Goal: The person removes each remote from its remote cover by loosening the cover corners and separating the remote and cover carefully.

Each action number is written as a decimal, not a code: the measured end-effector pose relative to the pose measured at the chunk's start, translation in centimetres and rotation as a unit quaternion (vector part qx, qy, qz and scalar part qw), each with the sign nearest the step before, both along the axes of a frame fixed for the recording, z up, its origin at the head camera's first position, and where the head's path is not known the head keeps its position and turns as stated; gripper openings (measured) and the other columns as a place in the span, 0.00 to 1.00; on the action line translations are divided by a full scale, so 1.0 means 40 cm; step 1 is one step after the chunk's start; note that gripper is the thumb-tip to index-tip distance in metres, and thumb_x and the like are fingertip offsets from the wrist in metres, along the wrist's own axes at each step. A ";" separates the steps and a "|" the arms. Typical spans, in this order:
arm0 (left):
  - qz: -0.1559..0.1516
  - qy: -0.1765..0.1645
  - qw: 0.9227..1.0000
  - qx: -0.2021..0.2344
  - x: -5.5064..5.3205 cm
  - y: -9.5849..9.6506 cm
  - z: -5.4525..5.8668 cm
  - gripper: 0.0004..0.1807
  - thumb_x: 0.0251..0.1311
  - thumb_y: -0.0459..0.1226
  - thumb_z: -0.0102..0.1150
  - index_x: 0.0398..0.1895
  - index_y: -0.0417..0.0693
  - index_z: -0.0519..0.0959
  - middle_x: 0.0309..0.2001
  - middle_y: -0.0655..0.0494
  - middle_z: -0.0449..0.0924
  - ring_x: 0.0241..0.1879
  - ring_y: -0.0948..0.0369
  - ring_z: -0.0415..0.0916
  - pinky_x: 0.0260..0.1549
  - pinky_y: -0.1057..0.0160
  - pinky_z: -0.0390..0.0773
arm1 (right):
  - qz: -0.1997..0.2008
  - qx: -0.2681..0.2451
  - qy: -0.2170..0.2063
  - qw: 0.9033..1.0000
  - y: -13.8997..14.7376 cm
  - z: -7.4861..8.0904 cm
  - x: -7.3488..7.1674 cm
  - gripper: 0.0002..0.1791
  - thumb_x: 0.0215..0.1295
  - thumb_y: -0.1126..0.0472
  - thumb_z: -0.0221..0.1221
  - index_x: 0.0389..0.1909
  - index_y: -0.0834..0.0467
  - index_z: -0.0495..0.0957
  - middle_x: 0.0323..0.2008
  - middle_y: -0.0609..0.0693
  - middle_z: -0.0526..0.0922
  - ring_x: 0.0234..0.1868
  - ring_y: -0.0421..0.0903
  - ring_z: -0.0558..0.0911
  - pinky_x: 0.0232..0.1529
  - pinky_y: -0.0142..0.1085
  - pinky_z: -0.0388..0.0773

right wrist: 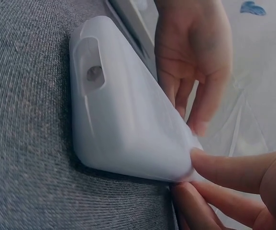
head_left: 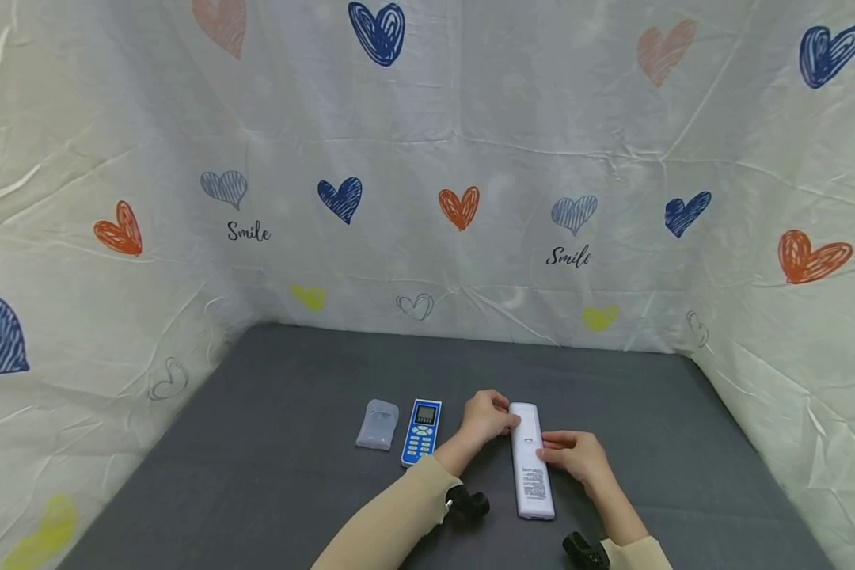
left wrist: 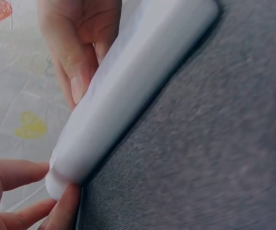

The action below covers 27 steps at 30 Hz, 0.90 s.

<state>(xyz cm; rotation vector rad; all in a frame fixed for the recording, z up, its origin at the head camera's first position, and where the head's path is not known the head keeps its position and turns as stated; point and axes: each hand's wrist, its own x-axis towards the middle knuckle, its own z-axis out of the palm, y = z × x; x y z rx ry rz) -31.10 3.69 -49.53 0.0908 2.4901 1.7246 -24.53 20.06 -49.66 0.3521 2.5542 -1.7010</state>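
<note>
A long white remote control (head_left: 530,463) lies on the dark grey table with its printed back facing up. My left hand (head_left: 486,418) pinches its far end, thumb on the top face and fingers at the end and side. On the right long edge, my right hand (head_left: 577,457) grips it between thumb and fingers. In the left wrist view the white remote control (left wrist: 123,91) runs diagonally, with the left fingertips at its lower end. The right wrist view shows a recess with a small round dark part in the near end of the remote control (right wrist: 128,110).
Left of my left hand lies a blue remote control (head_left: 421,431) with a small screen and several buttons, partly behind the sleeve. Beside it is a translucent plastic piece (head_left: 378,425). A white cloth with printed hearts (head_left: 413,237) hangs around the grey table (head_left: 292,491).
</note>
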 end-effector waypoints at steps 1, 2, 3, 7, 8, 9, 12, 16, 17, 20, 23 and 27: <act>0.000 -0.002 1.000 0.004 -0.003 0.002 0.000 0.15 0.46 0.29 0.70 0.38 0.35 0.79 0.27 0.50 0.82 0.21 0.62 0.80 0.21 0.67 0.81 | 0.002 0.005 0.001 1.000 0.001 0.000 0.000 0.23 0.48 0.66 0.71 0.46 0.70 0.80 0.36 0.59 0.86 0.36 0.42 0.84 0.36 0.36 0.82; 0.000 -0.004 1.000 0.007 -0.005 0.004 0.001 0.15 0.47 0.29 0.69 0.39 0.34 0.79 0.28 0.50 0.82 0.21 0.62 0.81 0.21 0.67 0.81 | 0.003 0.011 0.002 1.000 0.001 0.001 0.000 0.23 0.47 0.65 0.71 0.46 0.70 0.80 0.36 0.59 0.86 0.36 0.42 0.84 0.36 0.36 0.81; 0.000 -0.003 1.000 0.006 -0.008 0.005 0.001 0.14 0.48 0.30 0.69 0.39 0.34 0.79 0.28 0.49 0.82 0.21 0.62 0.81 0.21 0.67 0.81 | 0.003 0.014 0.003 1.000 0.001 0.001 0.000 0.23 0.48 0.65 0.71 0.46 0.69 0.80 0.36 0.59 0.86 0.36 0.42 0.84 0.37 0.36 0.81; 0.007 -0.003 1.000 -0.005 -0.015 0.011 0.001 0.15 0.49 0.32 0.69 0.39 0.34 0.80 0.29 0.49 0.82 0.20 0.61 0.81 0.20 0.67 0.81 | 0.005 0.031 0.006 1.000 0.002 0.003 0.000 0.21 0.47 0.64 0.71 0.44 0.68 0.82 0.37 0.59 0.86 0.36 0.43 0.84 0.36 0.36 0.80; 0.009 -0.003 1.000 -0.008 -0.017 0.012 0.000 0.15 0.49 0.32 0.69 0.39 0.34 0.80 0.29 0.49 0.82 0.20 0.62 0.81 0.20 0.67 0.80 | 0.005 0.037 0.007 0.999 0.002 0.004 0.000 0.21 0.48 0.64 0.71 0.44 0.67 0.82 0.38 0.59 0.86 0.36 0.43 0.84 0.36 0.36 0.80; 0.011 -0.003 1.000 -0.012 -0.018 0.013 0.000 0.14 0.49 0.32 0.70 0.38 0.34 0.81 0.28 0.49 0.81 0.20 0.62 0.81 0.19 0.68 0.80 | 0.006 0.043 0.007 0.999 0.002 0.005 0.001 0.20 0.48 0.63 0.71 0.43 0.66 0.82 0.39 0.59 0.86 0.36 0.43 0.83 0.36 0.35 0.79; 0.016 -0.003 1.000 -0.020 -0.021 0.017 -0.003 0.13 0.48 0.33 0.70 0.36 0.35 0.81 0.27 0.50 0.81 0.18 0.63 0.80 0.19 0.68 0.80 | 0.003 0.054 0.004 0.999 0.003 0.004 0.000 0.19 0.48 0.62 0.71 0.43 0.64 0.83 0.41 0.58 0.85 0.37 0.43 0.82 0.35 0.34 0.77; 0.022 0.003 0.999 -0.029 -0.020 0.018 -0.007 0.11 0.48 0.34 0.70 0.33 0.37 0.82 0.25 0.52 0.79 0.18 0.64 0.78 0.18 0.69 0.79 | 0.004 0.048 0.003 0.999 0.002 0.003 -0.001 0.19 0.48 0.64 0.71 0.43 0.66 0.83 0.39 0.58 0.86 0.36 0.43 0.83 0.35 0.34 0.78; 0.024 0.003 0.999 -0.028 -0.019 0.018 -0.007 0.11 0.47 0.33 0.71 0.33 0.37 0.82 0.25 0.52 0.79 0.18 0.64 0.78 0.18 0.69 0.79 | 0.005 0.043 0.004 0.999 0.001 0.003 -0.002 0.20 0.48 0.64 0.71 0.43 0.66 0.82 0.38 0.58 0.86 0.36 0.43 0.83 0.35 0.35 0.79; 0.028 0.003 0.999 -0.026 -0.017 0.019 -0.007 0.11 0.47 0.33 0.71 0.33 0.38 0.82 0.25 0.52 0.80 0.18 0.64 0.78 0.18 0.69 0.79 | 0.008 0.030 0.005 1.000 0.000 0.004 -0.002 0.21 0.48 0.66 0.71 0.44 0.69 0.81 0.36 0.59 0.86 0.35 0.43 0.84 0.36 0.36 0.81; 0.029 0.003 0.999 -0.017 -0.015 0.019 -0.006 0.11 0.46 0.33 0.71 0.33 0.38 0.82 0.25 0.53 0.80 0.17 0.64 0.77 0.18 0.68 0.79 | 0.009 0.022 0.007 1.000 -0.001 0.007 -0.002 0.21 0.47 0.67 0.71 0.44 0.70 0.81 0.35 0.59 0.86 0.35 0.43 0.84 0.36 0.36 0.81; 0.027 0.010 1.000 -0.001 -0.015 0.016 -0.003 0.11 0.46 0.32 0.71 0.33 0.39 0.82 0.25 0.53 0.79 0.19 0.64 0.76 0.19 0.67 0.79 | 0.016 0.017 0.017 1.000 -0.001 0.018 0.000 0.21 0.46 0.69 0.71 0.43 0.71 0.80 0.35 0.60 0.86 0.35 0.44 0.84 0.36 0.36 0.81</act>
